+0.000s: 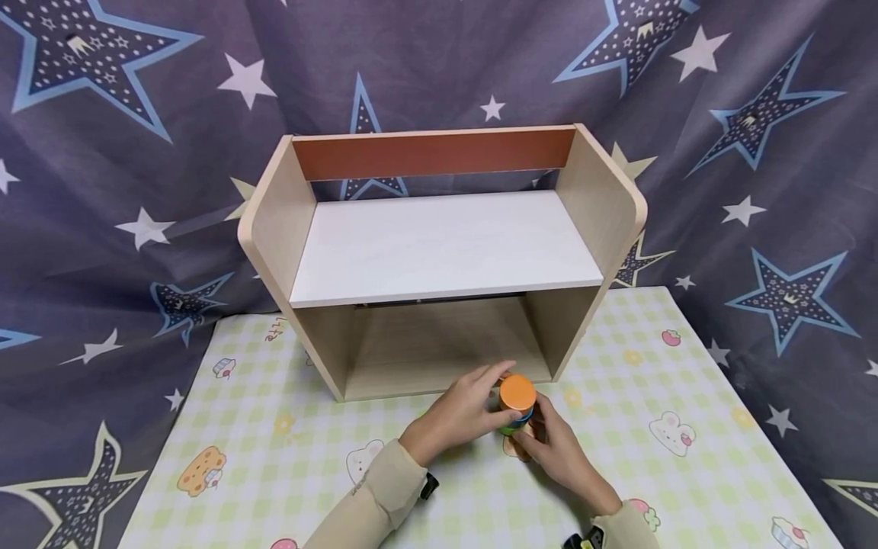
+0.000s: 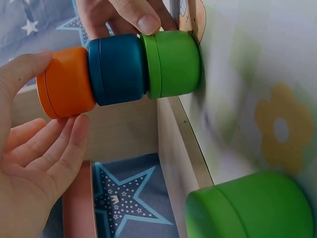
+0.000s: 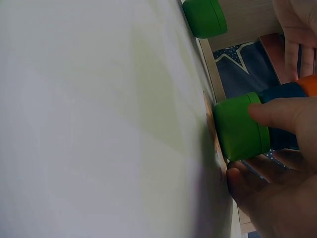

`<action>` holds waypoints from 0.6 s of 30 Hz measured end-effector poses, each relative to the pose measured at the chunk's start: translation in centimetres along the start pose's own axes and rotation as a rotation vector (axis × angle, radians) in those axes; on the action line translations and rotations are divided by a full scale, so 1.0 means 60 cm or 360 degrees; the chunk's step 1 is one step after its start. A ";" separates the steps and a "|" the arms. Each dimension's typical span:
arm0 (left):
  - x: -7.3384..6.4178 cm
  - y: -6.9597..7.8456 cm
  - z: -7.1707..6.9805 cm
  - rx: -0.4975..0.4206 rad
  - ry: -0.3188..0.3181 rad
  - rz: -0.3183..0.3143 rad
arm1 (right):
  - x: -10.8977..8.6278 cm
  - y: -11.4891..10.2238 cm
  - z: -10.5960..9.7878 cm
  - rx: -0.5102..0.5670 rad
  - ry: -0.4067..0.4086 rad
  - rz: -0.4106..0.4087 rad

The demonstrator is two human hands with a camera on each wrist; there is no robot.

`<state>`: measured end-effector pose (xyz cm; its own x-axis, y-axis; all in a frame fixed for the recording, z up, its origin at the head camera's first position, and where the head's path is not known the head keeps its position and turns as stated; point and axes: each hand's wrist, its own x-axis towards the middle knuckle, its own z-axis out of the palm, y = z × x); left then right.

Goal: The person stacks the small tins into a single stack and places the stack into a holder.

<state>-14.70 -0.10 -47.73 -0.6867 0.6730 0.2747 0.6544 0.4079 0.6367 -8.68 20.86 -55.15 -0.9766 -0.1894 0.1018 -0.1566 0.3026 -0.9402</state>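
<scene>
Three small round lidded jars stand stacked upright on the tablecloth: a green jar (image 2: 173,64) at the bottom, a dark blue jar (image 2: 119,69) in the middle, and an orange jar (image 1: 517,392) on top. My left hand (image 1: 469,408) holds the orange jar between its thumb and fingertips. Low on the stack, my right hand (image 1: 559,450) grips the bottom green jar, its thumb lying along the side in the right wrist view. A second green jar (image 2: 252,208) sits apart on the cloth, mostly hidden behind the left hand in the head view.
Just beyond the hands stands a wooden shelf unit with a white middle board (image 1: 446,244) and a reddish-brown back rail (image 1: 435,155). A checked tablecloth (image 1: 274,473) with cartoon prints covers the table. Dark star-patterned fabric (image 1: 439,61) hangs behind.
</scene>
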 end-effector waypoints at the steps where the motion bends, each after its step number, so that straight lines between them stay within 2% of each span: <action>1: 0.000 0.001 0.000 0.0002 0.0000 0.0003 | 0.000 -0.001 0.000 -0.0004 0.0002 0.0006; 9: 0.001 0.002 0.005 0.0011 -0.0002 0.0014 | 0.000 -0.002 -0.001 -0.0047 0.0003 0.0036; 18: 0.002 0.002 0.008 0.0006 0.0000 0.0011 | 0.000 -0.023 0.004 -0.0120 0.0035 0.0067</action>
<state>-14.56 0.31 -47.97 -0.6823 0.6758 0.2789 0.6602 0.4057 0.6321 -8.41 20.25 -53.94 -0.9854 -0.1551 0.0707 -0.1255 0.3794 -0.9167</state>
